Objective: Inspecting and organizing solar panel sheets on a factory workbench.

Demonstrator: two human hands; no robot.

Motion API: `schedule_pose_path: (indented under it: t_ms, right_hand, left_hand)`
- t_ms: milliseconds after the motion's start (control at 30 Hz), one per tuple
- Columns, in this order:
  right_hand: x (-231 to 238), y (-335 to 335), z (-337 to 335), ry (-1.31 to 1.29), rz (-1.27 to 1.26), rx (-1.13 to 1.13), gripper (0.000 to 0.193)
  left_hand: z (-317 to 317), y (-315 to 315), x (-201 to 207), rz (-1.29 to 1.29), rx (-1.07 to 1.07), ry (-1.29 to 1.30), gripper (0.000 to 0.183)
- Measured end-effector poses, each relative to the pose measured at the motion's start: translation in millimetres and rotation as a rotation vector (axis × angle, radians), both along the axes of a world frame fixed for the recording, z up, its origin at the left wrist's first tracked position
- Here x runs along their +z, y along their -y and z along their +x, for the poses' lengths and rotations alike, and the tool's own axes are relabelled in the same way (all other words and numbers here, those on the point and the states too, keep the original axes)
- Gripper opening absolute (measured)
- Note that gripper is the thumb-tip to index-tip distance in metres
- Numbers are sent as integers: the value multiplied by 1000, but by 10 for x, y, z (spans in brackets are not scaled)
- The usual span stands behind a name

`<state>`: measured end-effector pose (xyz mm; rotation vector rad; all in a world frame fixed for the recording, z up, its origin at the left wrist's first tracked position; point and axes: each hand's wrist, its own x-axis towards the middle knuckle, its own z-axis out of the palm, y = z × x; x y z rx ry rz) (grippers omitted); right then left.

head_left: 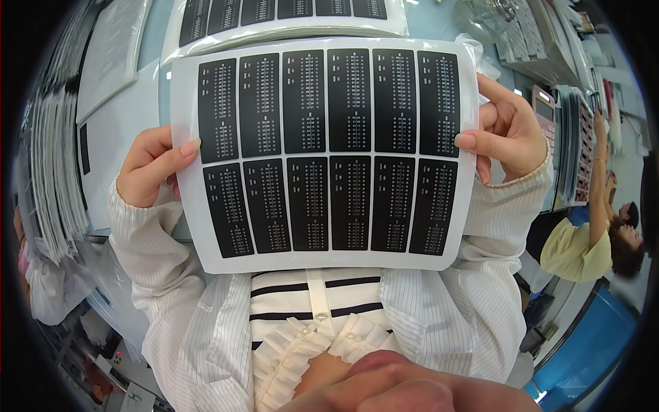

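A white sheet (329, 264) printed with two rows of black rectangular labels is held up flat in front of my chest. My left hand (154, 165) pinches its left edge, thumb on the printed face and fingers behind. On the opposite edge, my right hand (508, 130) grips it with the thumb on top, beside the rightmost label. The fingers behind the sheet are partly hidden. Just beyond its far edge lies a stack of similar sheets (288, 31) with black labels, which the held sheet partly covers.
Tall piles of sheets (55, 165) line the left side, near a white packet (113, 55). At the far right stand a clear glass jar (484, 20), stacked papers (542, 41) and a pink calculator (544, 106). Another person in a yellow top (576, 250) is at the right.
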<state>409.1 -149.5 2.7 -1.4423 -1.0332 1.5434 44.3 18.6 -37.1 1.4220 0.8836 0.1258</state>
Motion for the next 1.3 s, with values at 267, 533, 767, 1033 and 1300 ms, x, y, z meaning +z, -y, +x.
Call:
schedule_pose_path:
  t_ms: [267, 533, 767, 1033, 1300]
  right_hand:
    - [19, -7, 14, -35, 3, -1, 66]
    - [74, 37, -15, -143, -11, -108, 68]
    - [48, 38, -14, -127, -17, -135, 70]
    - [31, 21, -9, -75, -8, -135, 69]
    - [9, -34, -10, -13, -30, -104, 64]
  left_hand:
    - [-5, -7, -27, -30, -10, 19, 28]
    - [44, 2, 20, -116, -30, 6, 30]
    - [39, 26, 50, -150, -31, -13, 29]
    - [43, 27, 27, -128, -40, 22, 28]
    - [50, 5, 69, -104, -53, 4, 29]
